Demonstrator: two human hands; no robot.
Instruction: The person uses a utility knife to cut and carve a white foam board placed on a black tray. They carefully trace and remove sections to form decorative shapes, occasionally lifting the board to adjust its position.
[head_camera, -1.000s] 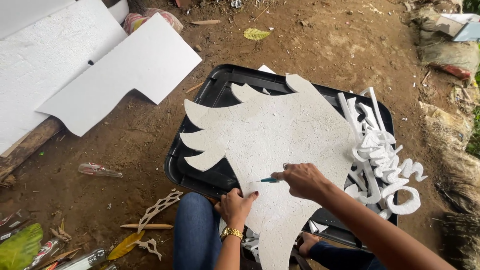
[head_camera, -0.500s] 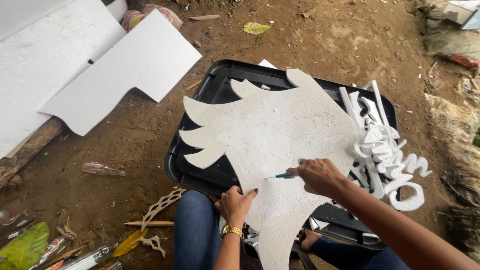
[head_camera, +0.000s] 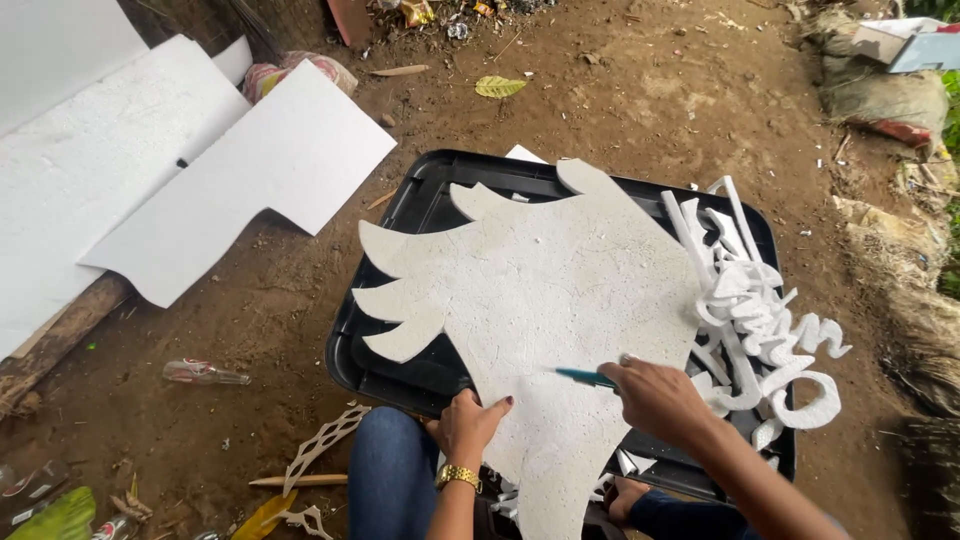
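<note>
A large white foam cutout shaped like a wing (head_camera: 530, 300) lies flat over a black plastic tub (head_camera: 420, 215). My left hand (head_camera: 468, 425), with a gold watch on the wrist, presses on the cutout's lower left edge. My right hand (head_camera: 660, 398) grips a teal-handled cutter (head_camera: 585, 377) whose tip rests on the foam near the lower middle. Curled white foam offcuts (head_camera: 760, 310) are heaped on the tub's right side.
Big white foam sheets (head_camera: 170, 170) lie on the dirt to the left, beside a wooden log (head_camera: 55, 345). A glass bottle (head_camera: 200, 373), foam scraps (head_camera: 325, 440) and a stick (head_camera: 300, 481) sit near my blue-jeaned knee (head_camera: 390, 480). Sacks and rubbish (head_camera: 880, 90) line the right edge.
My right hand and the cutter have shifted rightward and slightly down along the foam. My left hand stays on the lower edge.
</note>
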